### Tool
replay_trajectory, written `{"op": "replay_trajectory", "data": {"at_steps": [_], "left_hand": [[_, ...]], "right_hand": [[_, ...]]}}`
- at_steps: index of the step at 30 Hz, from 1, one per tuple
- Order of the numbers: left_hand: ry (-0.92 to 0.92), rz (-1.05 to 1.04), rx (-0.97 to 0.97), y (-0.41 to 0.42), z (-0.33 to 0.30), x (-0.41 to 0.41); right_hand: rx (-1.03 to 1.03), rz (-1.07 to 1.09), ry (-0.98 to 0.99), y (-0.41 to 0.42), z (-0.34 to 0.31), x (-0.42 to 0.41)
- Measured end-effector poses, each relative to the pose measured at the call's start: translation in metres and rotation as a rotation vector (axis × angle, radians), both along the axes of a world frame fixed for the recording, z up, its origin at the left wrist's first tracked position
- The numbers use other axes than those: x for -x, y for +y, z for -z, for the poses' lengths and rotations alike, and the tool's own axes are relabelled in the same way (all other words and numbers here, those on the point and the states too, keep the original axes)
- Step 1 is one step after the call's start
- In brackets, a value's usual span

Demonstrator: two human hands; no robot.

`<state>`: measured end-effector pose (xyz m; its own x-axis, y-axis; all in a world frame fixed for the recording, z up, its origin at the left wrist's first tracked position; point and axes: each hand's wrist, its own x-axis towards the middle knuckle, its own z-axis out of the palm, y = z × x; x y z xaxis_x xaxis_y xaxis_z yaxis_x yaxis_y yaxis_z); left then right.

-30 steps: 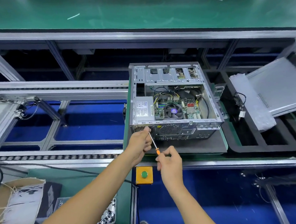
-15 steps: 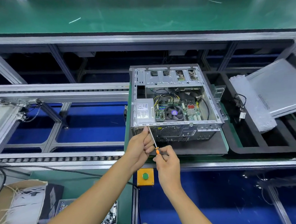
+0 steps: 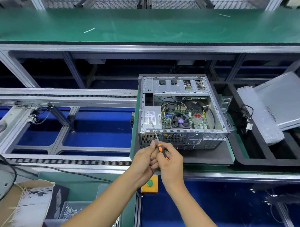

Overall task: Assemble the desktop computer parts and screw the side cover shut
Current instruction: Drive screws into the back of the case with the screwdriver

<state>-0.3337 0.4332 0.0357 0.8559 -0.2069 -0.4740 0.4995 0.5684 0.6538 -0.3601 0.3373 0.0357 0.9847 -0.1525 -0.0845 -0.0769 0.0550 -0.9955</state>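
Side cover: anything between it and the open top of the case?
Nothing visible. The side cover leans in the black tray right of the case, whose open top shows bare. Bubble wrap lies against the cover's left edge. Both hands hold the screwdriver in front of the case.

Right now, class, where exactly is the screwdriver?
In the head view, the screwdriver is centre frame, held by both hands, left hand and right hand, just in front of the open computer case.
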Motion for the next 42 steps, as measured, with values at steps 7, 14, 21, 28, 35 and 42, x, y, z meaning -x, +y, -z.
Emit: {"op": "replay_trajectory", "data": {"at_steps": [7, 14, 21, 28, 35, 42], "left_hand": [[-0.13, 0.07, -0.138, 0.004, -0.004, -0.002], [-0.246, 0.066, -0.17, 0.006, -0.025, -0.003], [-0.208, -0.318, -0.029, 0.024, -0.047, -0.028], [-0.245, -0.335, 0.029, 0.029, -0.045, -0.027], [-0.237, -0.36, 0.016, 0.022, -0.043, -0.026], [-0.214, -0.288, -0.153, 0.02, -0.035, -0.025]], "right_hand": [[-0.069, -0.028, -0.009, -0.005, -0.013, -0.004], [-0.136, -0.106, 0.051, -0.011, -0.024, -0.014], [0.041, -0.221, -0.039, -0.013, -0.031, -0.01], [0.071, -0.282, -0.049, -0.02, -0.034, -0.013], [0.032, -0.263, -0.004, -0.021, -0.03, -0.012], [-0.095, -0.221, 0.187, -0.023, -0.02, -0.011]]}}
